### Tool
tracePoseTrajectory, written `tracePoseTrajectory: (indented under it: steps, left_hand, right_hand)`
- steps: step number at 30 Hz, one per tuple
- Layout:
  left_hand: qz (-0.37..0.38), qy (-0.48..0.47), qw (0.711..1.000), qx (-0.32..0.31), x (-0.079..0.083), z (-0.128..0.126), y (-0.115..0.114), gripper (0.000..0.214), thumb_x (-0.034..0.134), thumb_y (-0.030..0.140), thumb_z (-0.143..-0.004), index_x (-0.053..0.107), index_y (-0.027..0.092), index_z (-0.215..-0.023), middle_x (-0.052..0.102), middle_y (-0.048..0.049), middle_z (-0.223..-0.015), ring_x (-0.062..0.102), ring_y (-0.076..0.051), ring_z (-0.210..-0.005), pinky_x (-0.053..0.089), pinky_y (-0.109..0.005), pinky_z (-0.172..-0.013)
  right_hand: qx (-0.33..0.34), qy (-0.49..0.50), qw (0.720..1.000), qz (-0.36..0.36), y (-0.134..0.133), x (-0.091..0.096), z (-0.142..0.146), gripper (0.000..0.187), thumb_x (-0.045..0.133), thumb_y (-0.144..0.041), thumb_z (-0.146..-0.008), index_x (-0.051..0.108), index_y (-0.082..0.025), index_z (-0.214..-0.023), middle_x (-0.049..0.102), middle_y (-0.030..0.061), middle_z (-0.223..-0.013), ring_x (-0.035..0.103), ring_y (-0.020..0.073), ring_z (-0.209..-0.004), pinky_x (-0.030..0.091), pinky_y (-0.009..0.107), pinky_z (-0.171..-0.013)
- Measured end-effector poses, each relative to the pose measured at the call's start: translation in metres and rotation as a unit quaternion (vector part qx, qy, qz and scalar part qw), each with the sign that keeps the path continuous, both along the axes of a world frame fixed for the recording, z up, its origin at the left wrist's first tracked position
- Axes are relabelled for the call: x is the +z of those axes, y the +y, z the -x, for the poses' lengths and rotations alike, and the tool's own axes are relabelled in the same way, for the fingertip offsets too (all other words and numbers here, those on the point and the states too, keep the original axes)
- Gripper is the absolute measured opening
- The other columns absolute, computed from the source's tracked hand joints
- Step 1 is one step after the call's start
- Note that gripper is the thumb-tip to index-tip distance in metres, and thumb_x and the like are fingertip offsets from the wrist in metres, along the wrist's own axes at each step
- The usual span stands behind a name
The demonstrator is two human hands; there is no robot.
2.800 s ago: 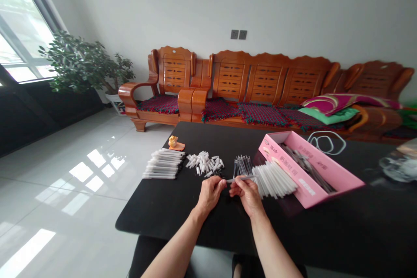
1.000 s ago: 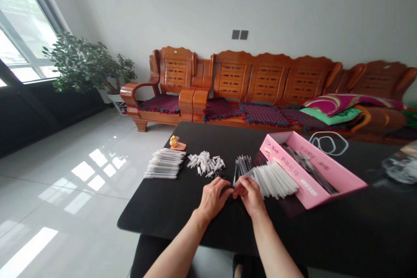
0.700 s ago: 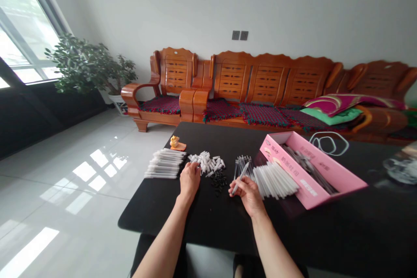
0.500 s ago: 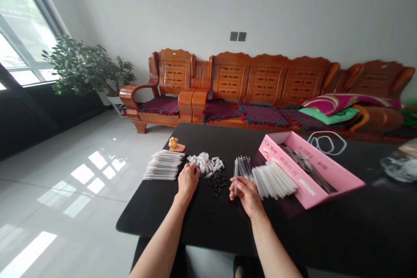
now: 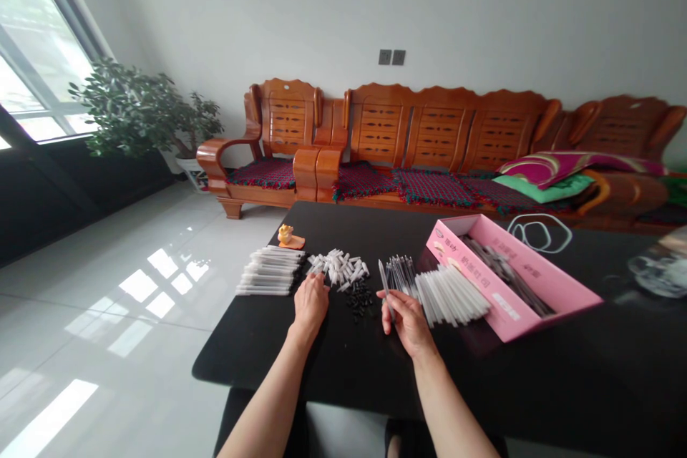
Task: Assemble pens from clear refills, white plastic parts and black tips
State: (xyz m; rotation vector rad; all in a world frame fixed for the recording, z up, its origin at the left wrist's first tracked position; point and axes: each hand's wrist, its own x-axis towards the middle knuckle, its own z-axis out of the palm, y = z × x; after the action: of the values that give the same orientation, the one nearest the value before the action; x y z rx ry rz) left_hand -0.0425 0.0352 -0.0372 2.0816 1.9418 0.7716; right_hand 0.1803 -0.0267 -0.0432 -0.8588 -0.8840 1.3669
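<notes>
My right hand (image 5: 403, 316) pinches a slim, clear-grey pen (image 5: 384, 278), tilted with its tip pointing up and away from me. Beside that hand lie a bunch of thin pen refills (image 5: 401, 273) and a row of whitish translucent pen barrels (image 5: 451, 295). My left hand (image 5: 311, 302) is at the near edge of a pile of small white caps (image 5: 343, 269); its fingers are curled downward, and whatever they hold is hidden. Small black plugs (image 5: 358, 302) lie scattered between both hands. To the left hand's left sits a stack of white pens with dark ends (image 5: 270, 272).
A pink box (image 5: 499, 300) holding dark, thin sticks stands at the right of the black table (image 5: 343, 379). A small yellow figurine (image 5: 286, 235) sits at the far left edge. White bands (image 5: 542, 232) and a clear plastic bag (image 5: 663, 268) lie farther right.
The pen in my right hand has tilted to the left from nearly upright. My left hand has shifted only slightly at the white caps.
</notes>
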Motion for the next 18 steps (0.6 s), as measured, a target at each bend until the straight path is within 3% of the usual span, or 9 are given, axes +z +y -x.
tracePoseTrajectory:
  steps: [3, 5, 7, 9, 11, 12, 14, 18]
  left_hand:
    - [0.009, -0.083, 0.996, 0.005, 0.002, 0.001, 0.004, 0.017, 0.057, 0.015, -0.081, 0.071, 0.017, -0.091, 0.068, -0.0096, -0.091, 0.064, -0.022, -0.086, 0.045, -0.030, -0.075]
    - [0.047, -0.226, 0.973, 0.005, 0.002, 0.000, 0.008, 0.016, 0.058, 0.021, -0.081, 0.072, 0.017, -0.088, 0.066, -0.0059, -0.078, 0.064, -0.020, -0.074, 0.046, -0.028, -0.069]
    - [0.084, -0.406, 0.910, -0.017, 0.000, -0.006, 0.012, 0.020, 0.061, 0.030, -0.080, 0.071, 0.015, -0.089, 0.062, -0.0023, -0.070, 0.060, -0.015, -0.062, 0.046, -0.026, -0.063]
    - [0.091, -0.558, 0.823, -0.052, -0.003, -0.015, 0.012, 0.028, 0.066, 0.039, -0.077, 0.068, 0.013, -0.089, 0.060, -0.0005, -0.068, 0.056, -0.012, -0.058, 0.046, -0.024, -0.059]
    - [0.083, -0.645, 0.755, -0.080, -0.007, -0.025, 0.010, 0.034, 0.071, 0.043, -0.073, 0.066, 0.012, -0.086, 0.058, 0.0003, -0.068, 0.054, -0.010, -0.058, 0.044, -0.021, -0.056]
    - [0.083, -0.668, 0.734, -0.087, -0.009, -0.029, 0.009, 0.036, 0.072, 0.044, -0.072, 0.065, 0.012, -0.085, 0.058, 0.0008, -0.067, 0.052, -0.009, -0.057, 0.043, -0.019, -0.055]
    - [0.087, -0.687, 0.715, -0.095, -0.012, -0.035, 0.006, 0.036, 0.074, 0.045, -0.072, 0.063, 0.012, -0.083, 0.057, 0.0014, -0.064, 0.050, -0.007, -0.054, 0.040, -0.018, -0.051]
    - [0.076, -0.695, 0.708, -0.102, -0.012, -0.037, 0.003, 0.037, 0.075, 0.044, -0.072, 0.062, 0.012, -0.084, 0.058, 0.0014, -0.066, 0.049, -0.007, -0.053, 0.041, -0.018, -0.050]
  right_hand:
    - [0.002, -0.008, 1.000, 0.001, 0.000, -0.001, 0.000, 0.029, 0.066, -0.040, -0.082, 0.071, -0.013, -0.094, 0.056, -0.0026, -0.052, 0.048, 0.0082, -0.037, 0.036, 0.019, -0.035]
    - [0.001, -0.016, 1.000, 0.000, 0.000, -0.003, -0.001, 0.029, 0.065, -0.039, -0.082, 0.072, -0.013, -0.093, 0.054, -0.0036, -0.050, 0.044, 0.0066, -0.036, 0.032, 0.017, -0.034]
    - [-0.001, -0.028, 1.000, 0.001, 0.001, -0.005, -0.001, 0.028, 0.065, -0.038, -0.083, 0.072, -0.013, -0.093, 0.050, -0.0054, -0.047, 0.038, 0.0047, -0.035, 0.027, 0.016, -0.033]
    - [-0.004, -0.042, 0.999, 0.004, 0.001, -0.006, -0.001, 0.027, 0.065, -0.037, -0.082, 0.073, -0.013, -0.092, 0.044, -0.0073, -0.044, 0.031, 0.0034, -0.034, 0.021, 0.016, -0.033]
    - [-0.004, -0.059, 0.998, 0.010, 0.001, -0.007, 0.000, 0.027, 0.067, -0.037, -0.080, 0.073, -0.013, -0.090, 0.039, -0.0090, -0.043, 0.025, 0.0027, -0.035, 0.017, 0.016, -0.033]
    - [-0.002, -0.066, 0.998, 0.014, 0.000, -0.008, 0.000, 0.027, 0.068, -0.037, -0.079, 0.073, -0.012, -0.089, 0.037, -0.0096, -0.043, 0.023, 0.0025, -0.035, 0.015, 0.016, -0.033]
    - [0.003, -0.081, 0.997, 0.021, -0.001, -0.007, 0.002, 0.028, 0.070, -0.038, -0.076, 0.074, -0.012, -0.087, 0.032, -0.0105, -0.044, 0.020, 0.0027, -0.037, 0.014, 0.016, -0.034]
    - [0.003, -0.122, 0.992, 0.011, -0.003, -0.005, 0.004, 0.030, 0.070, -0.040, -0.075, 0.075, -0.012, -0.086, 0.030, -0.0095, -0.046, 0.020, 0.0046, -0.040, 0.014, 0.019, -0.037]
